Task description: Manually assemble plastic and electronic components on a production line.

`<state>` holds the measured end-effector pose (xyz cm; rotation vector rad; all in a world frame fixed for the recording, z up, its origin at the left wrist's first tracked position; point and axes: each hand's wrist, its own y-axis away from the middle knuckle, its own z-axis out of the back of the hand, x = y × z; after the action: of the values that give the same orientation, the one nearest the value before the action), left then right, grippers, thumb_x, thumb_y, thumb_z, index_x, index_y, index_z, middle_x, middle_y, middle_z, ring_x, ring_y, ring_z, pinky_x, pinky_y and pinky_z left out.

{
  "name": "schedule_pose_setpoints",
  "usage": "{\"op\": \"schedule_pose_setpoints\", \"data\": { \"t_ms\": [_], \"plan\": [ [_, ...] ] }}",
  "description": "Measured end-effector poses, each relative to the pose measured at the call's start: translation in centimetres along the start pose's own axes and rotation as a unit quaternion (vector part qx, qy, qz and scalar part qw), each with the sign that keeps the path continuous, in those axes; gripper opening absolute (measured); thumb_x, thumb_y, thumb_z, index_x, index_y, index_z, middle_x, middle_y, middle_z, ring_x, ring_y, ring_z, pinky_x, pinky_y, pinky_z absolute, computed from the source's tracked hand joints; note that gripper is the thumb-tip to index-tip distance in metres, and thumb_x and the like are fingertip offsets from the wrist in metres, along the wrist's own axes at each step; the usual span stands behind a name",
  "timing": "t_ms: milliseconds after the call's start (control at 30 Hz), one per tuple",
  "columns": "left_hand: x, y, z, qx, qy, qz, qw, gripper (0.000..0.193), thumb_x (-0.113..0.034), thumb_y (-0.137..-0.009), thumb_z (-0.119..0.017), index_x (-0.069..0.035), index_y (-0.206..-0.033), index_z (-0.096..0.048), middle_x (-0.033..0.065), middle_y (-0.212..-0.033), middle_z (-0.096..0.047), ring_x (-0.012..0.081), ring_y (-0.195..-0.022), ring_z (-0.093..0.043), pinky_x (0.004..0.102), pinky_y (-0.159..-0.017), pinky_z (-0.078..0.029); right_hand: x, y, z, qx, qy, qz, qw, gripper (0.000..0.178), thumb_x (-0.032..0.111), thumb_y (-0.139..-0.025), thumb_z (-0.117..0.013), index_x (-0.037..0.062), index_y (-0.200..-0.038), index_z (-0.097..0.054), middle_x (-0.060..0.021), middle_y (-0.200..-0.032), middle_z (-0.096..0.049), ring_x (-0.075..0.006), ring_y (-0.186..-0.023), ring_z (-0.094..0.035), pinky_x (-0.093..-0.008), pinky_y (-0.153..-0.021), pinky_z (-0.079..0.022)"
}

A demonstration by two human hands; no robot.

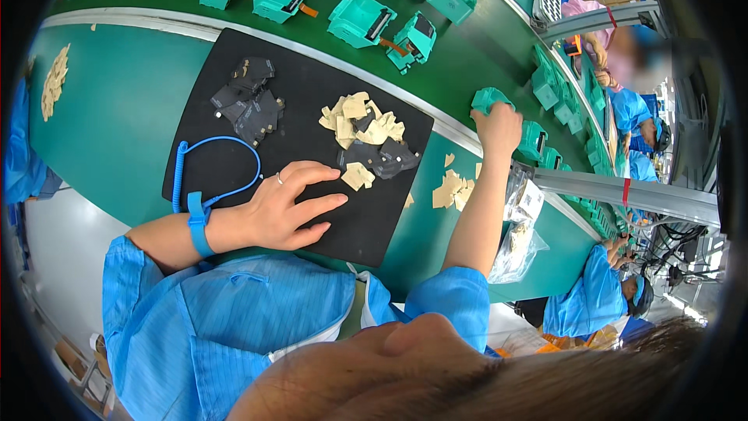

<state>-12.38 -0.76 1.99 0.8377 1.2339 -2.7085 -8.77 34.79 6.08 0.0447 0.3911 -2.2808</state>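
Observation:
My left hand (pixel 290 204) hovers over or rests on the black mat (pixel 343 222), fingers spread and nothing in them. A blue wrist strap (pixel 199 226) with a coiled cord (pixel 178 175) is round that wrist. Just beyond its fingertips lies a heap of cream paper pieces (pixel 343 121), partly over dark grey flat pieces (pixel 387 159). More dark grey pieces (pixel 253 109) are piled at the mat's far left. Reaching out to the right, my right hand (pixel 499 126) grips a green plastic holder (pixel 491 97) at the conveyor's near edge; its fingertips are partly hidden.
Several green holders, some with orange ribbon strips (pixel 309 11), stand along the green conveyor (pixel 296 35). Cream scraps (pixel 452 189) and clear plastic bags (pixel 518 245) lie on the right. A metal bar (pixel 623 192) crosses there. Co-workers in blue (pixel 588 296) sit nearby.

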Motion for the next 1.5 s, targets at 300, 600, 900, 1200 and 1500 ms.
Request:
{"op": "schedule_pose_setpoints", "data": {
  "t_ms": [300,600,900,1200,1500],
  "plan": [
    [-0.3,-0.9,0.3,-0.027,0.059,0.06,0.996,0.06,-0.013,-0.064,-0.076,-0.004,-0.119,-0.053,0.0211,-0.128,-0.042,0.036,-0.106,-0.05,0.0383,-0.08,-0.05,2.9,11.4,2.9,0.157,-0.894,-0.007,0.419,0.031,0.021,-0.08,-0.072,-0.002,-0.098,-0.061,-0.008,-0.091,-0.066,-0.0163,-0.079,-0.063,-0.0316,-0.073,-0.051],
    [-2.1,-0.3,1.3,0.124,0.002,-0.026,0.992,0.07,-0.016,-0.052,-0.074,-0.006,-0.118,-0.053,0.0151,-0.117,-0.049,0.0304,-0.1,-0.054,0.0351,-0.07,-0.053,7.2,18.4,2.7,0.31,-0.777,0.064,0.544,0.022,0.021,-0.081,-0.068,0.001,-0.089,-0.061,-0.0076,-0.083,-0.063,-0.0185,-0.074,-0.06,-0.029,-0.064,-0.047],
    [-2.1,-1.3,1.6,0.221,0.03,0.062,0.973,0.066,-0.024,-0.06,-0.078,-0.006,-0.118,-0.053,0.014,-0.125,-0.044,0.032,-0.105,-0.051,0.0396,-0.083,-0.049,8.9,16.1,3.4,0.046,-0.349,0.198,0.915,0.022,0.017,-0.068,-0.075,0.0063,-0.083,-0.062,-0.0059,-0.08,-0.056,-0.0254,-0.079,-0.057,-0.0366,-0.062,-0.047],
    [0.9,-5.0,1.0,0.164,0.037,0.149,0.974,0.028,-0.014,-0.072,-0.07,-0.002,-0.097,-0.065,0.0108,-0.089,-0.062,0.0282,-0.082,-0.059,0.0371,-0.072,-0.047,8.6,16.7,3.6,0.088,-0.463,0.163,0.867,0.021,0.007,-0.066,-0.075,0.0047,-0.077,-0.056,-0.0063,-0.074,-0.057,-0.0257,-0.067,-0.057,-0.0347,-0.058,-0.046],
    [1.4,-5.4,-0.6,0.185,0.025,0.164,0.969,0.015,-0.008,-0.069,-0.069,-0.005,-0.083,-0.067,0.0071,-0.073,-0.059,0.0266,-0.073,-0.058,0.0365,-0.064,-0.046,8.3,16.6,3.8,0.043,-0.495,0.182,0.848,0.014,0.003,-0.07,-0.07,0.0035,-0.073,-0.057,-0.0068,-0.069,-0.056,-0.0243,-0.064,-0.055,-0.0352,-0.055,-0.044]
  ]
}}
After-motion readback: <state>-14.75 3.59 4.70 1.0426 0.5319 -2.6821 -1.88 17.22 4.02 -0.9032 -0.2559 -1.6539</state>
